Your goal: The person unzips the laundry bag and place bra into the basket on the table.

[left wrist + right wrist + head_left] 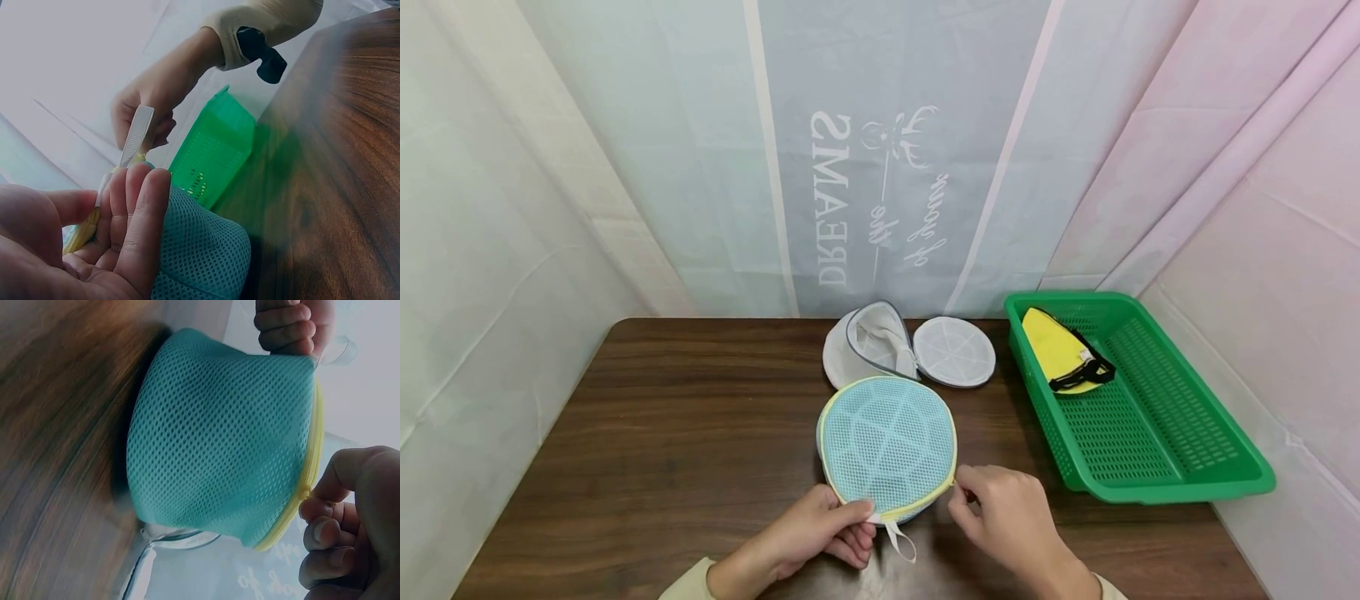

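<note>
A round teal mesh laundry bag (pixel 887 442) with a yellow zipper rim stands on the table in front of me. My left hand (pixel 823 529) pinches its near edge beside a white loop tab (pixel 901 542). At the bag's right side, my right hand (pixel 1003 517) pinches the zipper pull (pixel 306 492) between thumb and forefinger. The bag's mesh wall (pixel 212 437) fills the middle of the right wrist view, slightly creased. Behind it lies a white mesh laundry bag (pixel 880 337) with grey trim, its round lid (pixel 955 352) flipped out to the right.
A green plastic basket (pixel 1165 483) stands on the right of the brown wooden table (pixel 685 450). Inside its far left corner leans a yellow fabric item (pixel 1056 350) with black straps. Pale curtains with mirrored lettering hang behind the table and at its sides.
</note>
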Tool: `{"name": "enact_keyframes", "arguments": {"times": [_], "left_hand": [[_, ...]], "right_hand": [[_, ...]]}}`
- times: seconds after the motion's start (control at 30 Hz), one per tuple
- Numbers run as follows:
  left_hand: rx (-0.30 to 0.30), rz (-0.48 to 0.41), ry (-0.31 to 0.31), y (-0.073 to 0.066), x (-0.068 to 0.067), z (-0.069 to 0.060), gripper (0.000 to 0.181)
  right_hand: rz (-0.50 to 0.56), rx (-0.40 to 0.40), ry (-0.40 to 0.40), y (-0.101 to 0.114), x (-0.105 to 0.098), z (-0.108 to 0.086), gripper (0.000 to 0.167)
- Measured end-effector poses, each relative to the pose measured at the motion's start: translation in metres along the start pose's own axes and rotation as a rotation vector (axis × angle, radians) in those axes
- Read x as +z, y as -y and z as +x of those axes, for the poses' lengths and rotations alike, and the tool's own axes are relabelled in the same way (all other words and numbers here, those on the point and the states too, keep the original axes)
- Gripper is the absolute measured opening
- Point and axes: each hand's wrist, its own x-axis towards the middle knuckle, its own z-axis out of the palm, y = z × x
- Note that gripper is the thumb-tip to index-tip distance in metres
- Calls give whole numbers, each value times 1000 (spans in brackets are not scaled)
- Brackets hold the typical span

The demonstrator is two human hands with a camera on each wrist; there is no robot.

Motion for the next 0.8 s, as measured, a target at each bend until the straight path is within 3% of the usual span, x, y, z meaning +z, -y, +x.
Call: {"name": "enact_keyframes", "arguments": {"times": [0.8], "left_hand": [[-7, -5, 15, 0, -3, 1, 31]], "right_hand": [[-85, 54, -47, -30, 10, 10, 36]]}}
